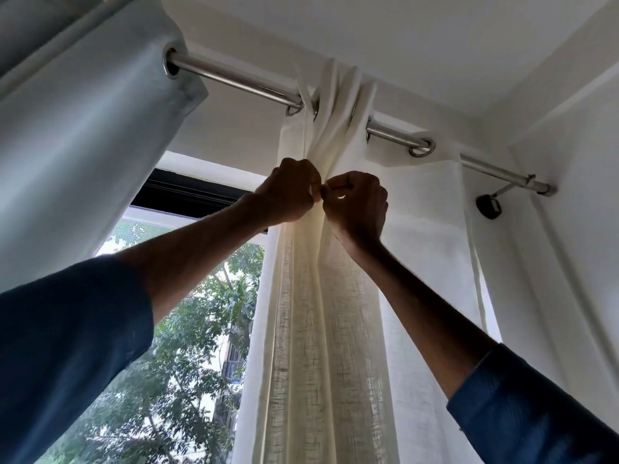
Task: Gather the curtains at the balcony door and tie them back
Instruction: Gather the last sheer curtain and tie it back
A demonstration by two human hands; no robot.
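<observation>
A cream sheer curtain (321,313) hangs from a steel rod (234,82) by metal eyelets, its upper folds bunched together just below the rod. My left hand (288,192) grips the bunched folds from the left, fingers curled. My right hand (358,205) pinches the same folds from the right, thumb and forefinger meeting at the gather. The two hands almost touch. A grey-blue heavier curtain (83,128) hangs on the same rod at the left. No tie-back is visible.
The rod ends at a black wall bracket (489,207) on the right wall. Behind the curtains is the glass door (174,329) with a dark top frame (187,195) and trees outside. The white ceiling is close above.
</observation>
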